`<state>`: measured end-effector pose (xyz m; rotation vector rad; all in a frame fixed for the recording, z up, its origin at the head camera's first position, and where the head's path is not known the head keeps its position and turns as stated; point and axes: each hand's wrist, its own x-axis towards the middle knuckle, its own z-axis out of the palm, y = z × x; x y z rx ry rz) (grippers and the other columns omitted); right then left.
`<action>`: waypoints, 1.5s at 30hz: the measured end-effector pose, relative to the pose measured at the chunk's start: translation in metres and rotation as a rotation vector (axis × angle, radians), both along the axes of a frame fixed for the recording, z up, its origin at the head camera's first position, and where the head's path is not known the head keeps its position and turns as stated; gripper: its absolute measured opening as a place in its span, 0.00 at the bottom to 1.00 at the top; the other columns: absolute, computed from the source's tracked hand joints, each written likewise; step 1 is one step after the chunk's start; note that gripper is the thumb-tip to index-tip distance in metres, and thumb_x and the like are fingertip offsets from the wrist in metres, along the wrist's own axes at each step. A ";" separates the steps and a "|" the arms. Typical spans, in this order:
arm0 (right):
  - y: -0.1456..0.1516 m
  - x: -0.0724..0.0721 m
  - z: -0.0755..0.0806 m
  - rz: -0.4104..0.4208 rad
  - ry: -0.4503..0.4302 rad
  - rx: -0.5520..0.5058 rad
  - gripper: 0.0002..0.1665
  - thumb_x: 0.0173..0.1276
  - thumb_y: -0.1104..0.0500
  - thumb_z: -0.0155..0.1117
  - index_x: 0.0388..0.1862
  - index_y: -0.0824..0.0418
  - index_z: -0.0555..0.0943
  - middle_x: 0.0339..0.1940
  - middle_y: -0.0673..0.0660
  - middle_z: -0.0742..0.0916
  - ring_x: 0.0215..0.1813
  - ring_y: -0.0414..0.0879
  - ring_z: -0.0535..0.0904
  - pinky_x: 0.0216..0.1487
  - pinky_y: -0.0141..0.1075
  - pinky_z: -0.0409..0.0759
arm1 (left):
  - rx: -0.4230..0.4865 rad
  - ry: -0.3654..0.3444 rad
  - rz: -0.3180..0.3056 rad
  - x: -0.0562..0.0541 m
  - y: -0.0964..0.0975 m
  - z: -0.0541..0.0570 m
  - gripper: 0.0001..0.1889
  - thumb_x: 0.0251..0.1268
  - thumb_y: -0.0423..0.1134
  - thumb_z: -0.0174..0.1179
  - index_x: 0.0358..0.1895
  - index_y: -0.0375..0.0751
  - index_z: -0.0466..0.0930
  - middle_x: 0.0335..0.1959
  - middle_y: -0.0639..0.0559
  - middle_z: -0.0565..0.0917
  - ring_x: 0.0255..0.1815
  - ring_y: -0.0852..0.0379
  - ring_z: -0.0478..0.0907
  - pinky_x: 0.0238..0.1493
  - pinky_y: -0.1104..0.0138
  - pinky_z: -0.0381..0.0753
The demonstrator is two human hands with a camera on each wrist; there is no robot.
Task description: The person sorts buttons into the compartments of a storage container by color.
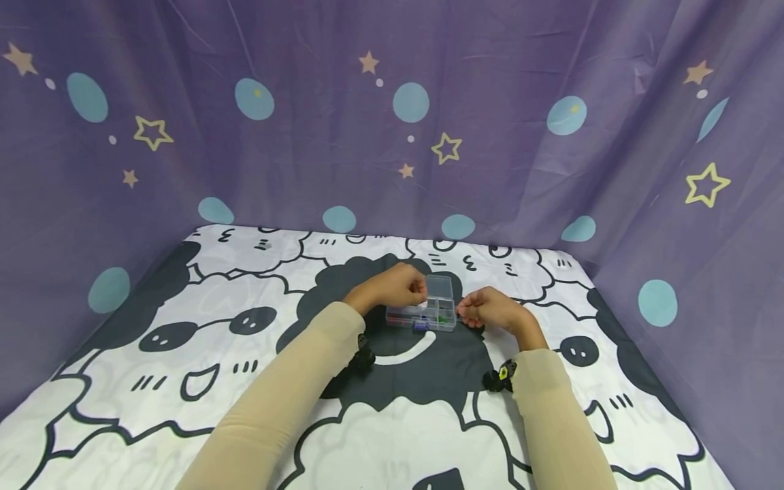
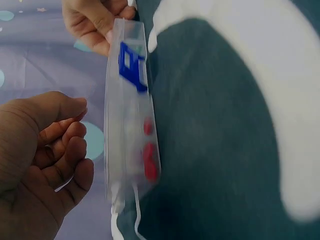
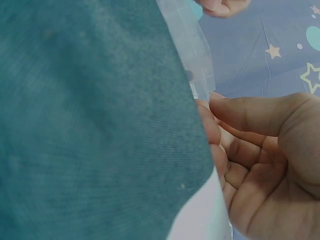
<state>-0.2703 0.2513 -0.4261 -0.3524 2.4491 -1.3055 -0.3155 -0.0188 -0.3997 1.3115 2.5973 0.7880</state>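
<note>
A clear plastic compartment box (image 1: pixel 397 320) lies on the dark part of the cloth, one clear lid (image 1: pixel 439 287) raised at its right. Red pieces (image 2: pixel 149 162) and a green piece (image 1: pixel 445 320) show inside. A blue plastic piece (image 2: pixel 131 67) is at its front side. Over the box's left part hovers my left hand (image 1: pixel 401 286), its fingers loosely curled and nothing visible between them. At the box's right end, my right hand (image 1: pixel 492 309) pinches the corner between thumb (image 3: pixel 245 112) and index finger.
A cloth printed with cartoon faces (image 1: pixel 208 306) covers the table. Purple curtains (image 1: pixel 318 136) with stars and ovals stand behind and at both sides. Dark wrist-worn devices sit below my left sleeve (image 1: pixel 331 340) and by my right sleeve (image 1: pixel 542 381).
</note>
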 end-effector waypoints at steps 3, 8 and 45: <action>0.001 0.000 -0.001 0.003 -0.004 -0.001 0.10 0.76 0.64 0.61 0.47 0.71 0.84 0.30 0.55 0.86 0.32 0.45 0.79 0.35 0.37 0.79 | -0.003 -0.013 0.017 0.000 -0.011 0.000 0.07 0.71 0.35 0.62 0.36 0.37 0.88 0.26 0.55 0.85 0.24 0.62 0.75 0.31 0.68 0.76; 0.001 0.000 -0.002 0.001 -0.012 -0.008 0.10 0.76 0.64 0.61 0.47 0.71 0.84 0.30 0.54 0.86 0.32 0.45 0.79 0.36 0.37 0.79 | -0.023 -0.012 0.041 0.000 -0.029 0.000 0.09 0.73 0.35 0.61 0.34 0.38 0.87 0.24 0.54 0.81 0.22 0.61 0.70 0.30 0.67 0.72; 0.001 -0.003 0.000 0.021 -0.011 0.002 0.12 0.76 0.63 0.61 0.48 0.71 0.84 0.31 0.54 0.86 0.33 0.45 0.79 0.36 0.38 0.79 | -0.122 -0.039 0.131 0.011 -0.151 -0.008 0.07 0.66 0.34 0.67 0.28 0.44 0.86 0.23 0.59 0.82 0.23 0.63 0.74 0.31 0.66 0.76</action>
